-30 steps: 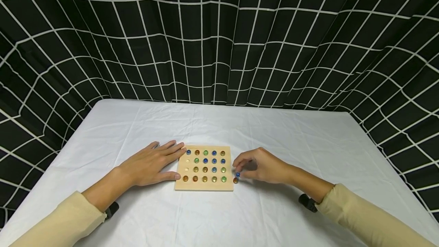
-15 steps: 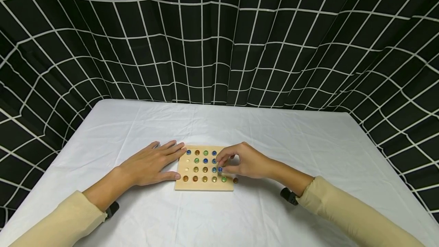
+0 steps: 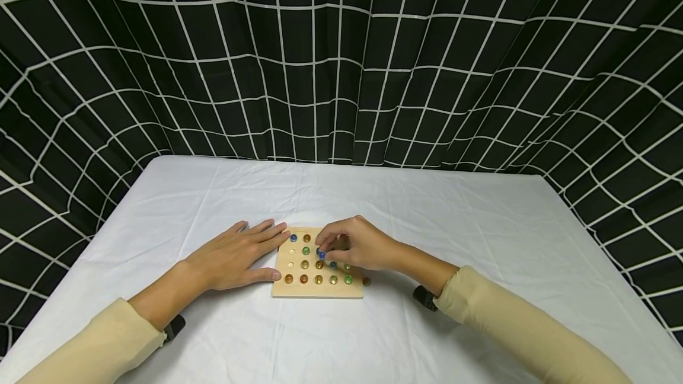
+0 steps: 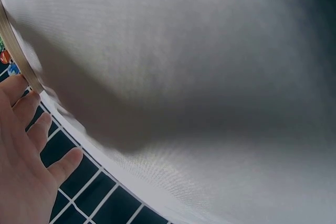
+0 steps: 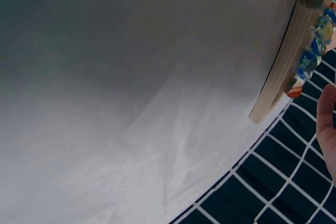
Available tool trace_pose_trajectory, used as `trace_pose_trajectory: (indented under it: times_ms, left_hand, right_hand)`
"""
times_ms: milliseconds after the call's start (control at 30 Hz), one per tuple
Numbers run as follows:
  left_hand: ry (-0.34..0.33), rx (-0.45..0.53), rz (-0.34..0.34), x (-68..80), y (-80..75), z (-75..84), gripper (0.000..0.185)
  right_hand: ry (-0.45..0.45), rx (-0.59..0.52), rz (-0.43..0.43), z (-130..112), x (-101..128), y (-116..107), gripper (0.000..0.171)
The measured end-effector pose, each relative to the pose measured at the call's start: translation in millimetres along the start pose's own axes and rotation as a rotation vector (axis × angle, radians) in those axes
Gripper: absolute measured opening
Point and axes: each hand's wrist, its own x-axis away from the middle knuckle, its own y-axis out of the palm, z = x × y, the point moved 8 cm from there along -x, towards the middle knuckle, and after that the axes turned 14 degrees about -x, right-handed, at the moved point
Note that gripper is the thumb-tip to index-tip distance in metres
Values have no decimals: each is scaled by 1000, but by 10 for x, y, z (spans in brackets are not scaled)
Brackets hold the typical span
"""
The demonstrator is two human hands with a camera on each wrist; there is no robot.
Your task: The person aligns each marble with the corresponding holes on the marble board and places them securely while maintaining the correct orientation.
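A flat wooden board (image 3: 325, 291) with rows of round holes lies on the table, most holes filled with glass marbles in blue, green, amber and red-brown. My right hand (image 3: 368, 246) pinches a blue marble (image 3: 322, 256) above the board's middle columns and covers part of the upper right rows. My left hand (image 3: 235, 256) lies with straight fingers, its fingertips touching the board's left edge. In the left column, two bare holes (image 3: 291, 258) show near those fingertips. The left wrist view shows the left hand's fingers beside the board's edge.
One brown marble (image 3: 366, 281) lies on the cloth just off the board's right edge. White cloth (image 3: 453, 224) covers the table. A black curtain (image 3: 341, 64) with a white grid hangs behind and at both sides.
My right hand has carried the blue marble from beside the board's right edge leftward over the board. The brown marble stays on the cloth. My left hand has not moved.
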Motion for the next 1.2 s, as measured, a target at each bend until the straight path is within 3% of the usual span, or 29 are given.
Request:
trace_pose_trajectory:
  times_ms: [633, 1200]
  left_hand:
    - [5, 9, 12, 7, -1, -2, 81]
    - [9, 14, 12, 29, -3, -10, 80]
  right_hand:
    - [5, 128, -49, -42, -297, 294, 20]
    - [-6, 225, -98, -59, -430, 444, 16]
